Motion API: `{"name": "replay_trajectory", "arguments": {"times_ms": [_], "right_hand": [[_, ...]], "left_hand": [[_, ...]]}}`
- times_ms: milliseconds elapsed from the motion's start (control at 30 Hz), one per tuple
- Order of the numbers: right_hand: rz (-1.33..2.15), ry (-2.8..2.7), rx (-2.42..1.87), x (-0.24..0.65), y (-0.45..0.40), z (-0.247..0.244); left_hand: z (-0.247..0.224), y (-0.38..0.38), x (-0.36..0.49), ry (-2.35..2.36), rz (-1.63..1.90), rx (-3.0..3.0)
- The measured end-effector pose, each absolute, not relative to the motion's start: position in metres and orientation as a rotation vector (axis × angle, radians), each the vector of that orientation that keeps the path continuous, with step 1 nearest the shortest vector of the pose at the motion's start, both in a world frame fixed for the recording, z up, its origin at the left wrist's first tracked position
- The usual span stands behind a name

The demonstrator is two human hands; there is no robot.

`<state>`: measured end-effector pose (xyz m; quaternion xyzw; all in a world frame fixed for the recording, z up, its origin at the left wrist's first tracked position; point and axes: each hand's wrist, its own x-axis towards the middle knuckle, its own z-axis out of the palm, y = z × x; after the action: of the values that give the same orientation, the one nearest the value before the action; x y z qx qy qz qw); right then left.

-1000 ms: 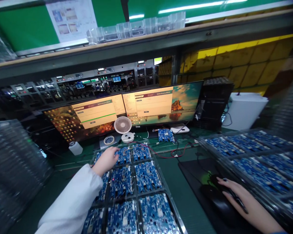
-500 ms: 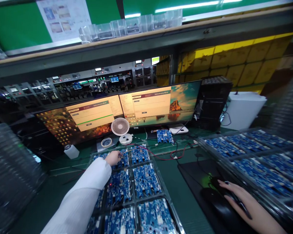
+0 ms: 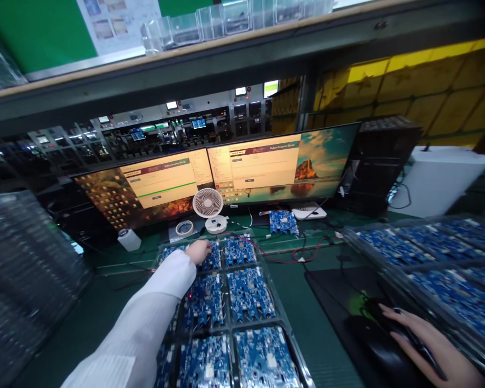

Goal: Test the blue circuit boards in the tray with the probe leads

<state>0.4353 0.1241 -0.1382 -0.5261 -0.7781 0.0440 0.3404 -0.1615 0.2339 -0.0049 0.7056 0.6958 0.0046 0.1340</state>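
Observation:
My left hand [image 3: 199, 251], in a white sleeve, reaches over the far row of a clear plastic tray [image 3: 281, 307] of blue circuit boards. Its fingers are pinched at a circuit board [image 3: 213, 257]; a thin wire leads toward them, its end hidden by the fingertips. A small red light glows on the circuit board [image 3: 202, 303] one row nearer. On the right, my right hand [image 3: 424, 337] rests with its fingers curled on a black computer mouse [image 3: 375, 309]. A dark pen [image 3: 422, 347] lies between those fingers. Beside the mouse is a rounded black wrist rest [image 3: 374, 342] on the mouse pad [image 3: 327, 293].
Two monitors [image 3: 250, 167] stand behind the tray, with a small fan [image 3: 208, 203], a tape roll [image 3: 184, 229] and a white bottle [image 3: 129, 240] before them. A loose circuit board [image 3: 283, 222] and a red wire [image 3: 275, 260] lie behind. Another board tray [image 3: 392, 269] is at right; stacked trays [image 3: 28, 280] at left.
The view has shifted, so everything appears a little further right. My left hand stays at the far row, fingers still pinched; the thin yellowish wire at them shows less. My right hand remains on the mouse.

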Motion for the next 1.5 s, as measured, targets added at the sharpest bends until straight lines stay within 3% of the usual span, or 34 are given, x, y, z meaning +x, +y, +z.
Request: {"name": "replay_trajectory", "arguments": {"times_ms": [1500], "right_hand": [[-0.045, -2.137, -1.267, 0.431, 0.121, -0.126]], "left_hand": [[-0.006, 0.225, -0.159, 2.005, 0.044, 2.054]]}}
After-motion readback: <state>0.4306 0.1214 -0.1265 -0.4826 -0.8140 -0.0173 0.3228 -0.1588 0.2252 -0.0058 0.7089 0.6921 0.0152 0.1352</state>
